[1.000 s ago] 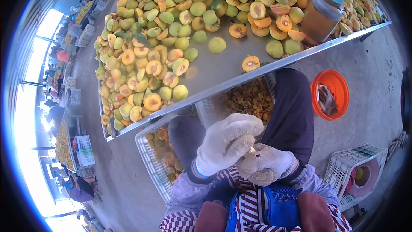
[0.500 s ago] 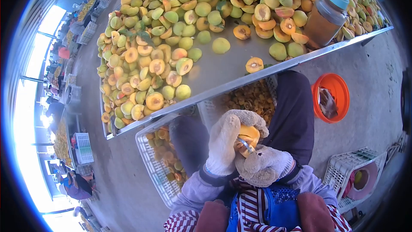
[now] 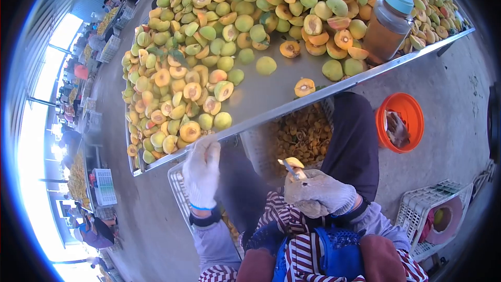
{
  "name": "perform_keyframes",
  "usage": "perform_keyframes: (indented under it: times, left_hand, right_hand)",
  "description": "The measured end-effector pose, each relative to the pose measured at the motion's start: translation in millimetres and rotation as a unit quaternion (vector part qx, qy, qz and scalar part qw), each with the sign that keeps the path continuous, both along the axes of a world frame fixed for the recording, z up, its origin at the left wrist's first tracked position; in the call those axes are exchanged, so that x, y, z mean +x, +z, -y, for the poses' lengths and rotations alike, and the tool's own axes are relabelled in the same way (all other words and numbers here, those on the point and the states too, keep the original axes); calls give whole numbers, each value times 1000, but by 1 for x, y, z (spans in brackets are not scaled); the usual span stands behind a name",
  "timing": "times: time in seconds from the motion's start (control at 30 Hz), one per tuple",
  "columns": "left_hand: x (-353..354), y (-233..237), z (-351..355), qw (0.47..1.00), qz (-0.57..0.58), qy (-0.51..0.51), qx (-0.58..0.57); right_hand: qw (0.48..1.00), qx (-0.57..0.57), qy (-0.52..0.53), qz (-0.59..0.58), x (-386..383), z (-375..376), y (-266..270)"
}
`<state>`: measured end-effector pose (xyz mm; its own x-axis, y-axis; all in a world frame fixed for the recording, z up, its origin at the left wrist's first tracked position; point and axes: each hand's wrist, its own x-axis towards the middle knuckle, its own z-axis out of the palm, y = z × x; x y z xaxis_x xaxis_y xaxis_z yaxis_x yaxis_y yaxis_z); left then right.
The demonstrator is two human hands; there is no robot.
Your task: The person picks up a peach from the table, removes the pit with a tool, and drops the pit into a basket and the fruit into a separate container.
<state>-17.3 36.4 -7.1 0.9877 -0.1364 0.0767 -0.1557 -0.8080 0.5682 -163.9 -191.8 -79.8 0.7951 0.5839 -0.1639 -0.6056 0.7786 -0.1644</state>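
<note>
My right hand [image 3: 319, 193], in a greyish work glove, is closed around a small metal pitting knife [image 3: 288, 167] in front of my lap. A yellow piece of peach [image 3: 295, 162] sits at the blade, against the gloved fingers. My left hand [image 3: 203, 169], gloved too, is raised beside the table's near edge, above a white crate [image 3: 177, 185]. Its fingers reach upward and appear to hold nothing. Close to its fingertips lie halved peaches [image 3: 189, 131], several with their stones still in the flesh.
A metal table [image 3: 255, 91] carries a large heap of peach halves and a lidded bottle [image 3: 389, 26]. Below it stands a crate of brownish scraps [image 3: 305, 130]. An orange bucket [image 3: 417, 122] and a white crate [image 3: 430, 206] stand to my right. People work at tables far left.
My left hand has left the peach both hands were holding and moved left to the table edge. My right hand keeps the knife, now with a smaller piece of peach showing.
</note>
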Motion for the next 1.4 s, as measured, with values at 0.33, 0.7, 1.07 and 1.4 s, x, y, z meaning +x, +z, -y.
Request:
perform_keyframes:
  times: [0.33, 0.7, 1.07, 1.4]
  left_hand:
    - [58, -31, 153, 909, 124, -396, -34]
    - [118, -36, 197, 918, -185, -334, 108]
    - [21, 9, 91, 937, -195, -287, -37]
    - [-21, -8, 48, 787, -372, -122, -476]
  right_hand:
    - [958, -283, -33, -18, 6, 1, 28]
    - [952, -302, -33, -29, 10, 14, 18]
    - [633, -751, -113, 149, 10, -15, 10]
    - [727, -676, -15, 123, 8, -28, 32]
